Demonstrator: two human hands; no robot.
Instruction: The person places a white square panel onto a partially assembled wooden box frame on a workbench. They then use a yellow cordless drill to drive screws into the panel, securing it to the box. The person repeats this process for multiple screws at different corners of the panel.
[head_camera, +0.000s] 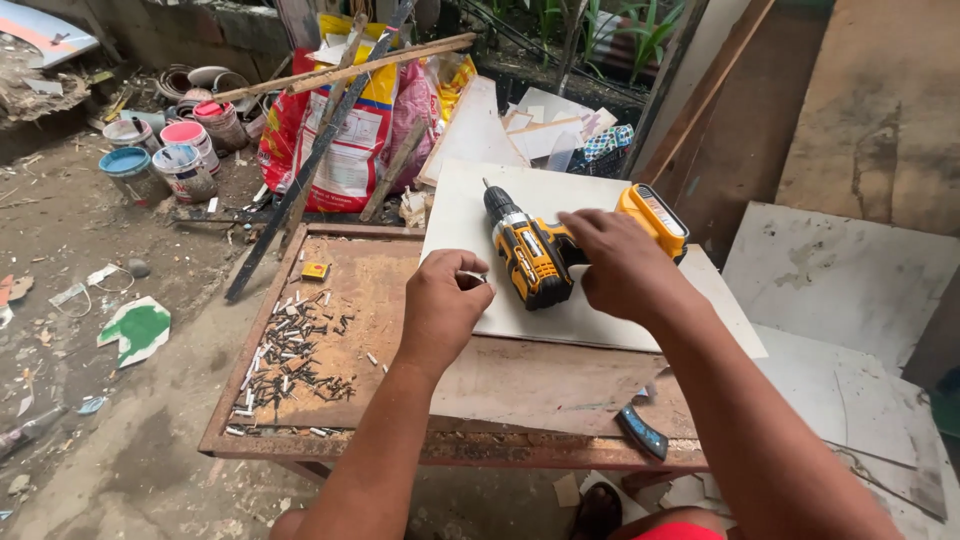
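Cluttered outdoor yard, worn wooden table (300, 440) with scattered screws (290, 350) and a white board (600, 320) on top. The left hand (440, 305) pinched a small screw (472, 275) beside the yellow drill (530, 255); the right hand (620, 262) rested on the drill's handle, fingers curled over it. Likely a fastener-loading step; the next move calls for lining the screw up with the chuck, and the right hand's grip underneath was hidden.

My worn wooden table (520, 385) carries a white board (600, 320) at two o'clock. A heap of screws (290, 350) lies at nine, a small yellow block (316, 270) at eleven, a blue-handled tool (642, 430) at five.
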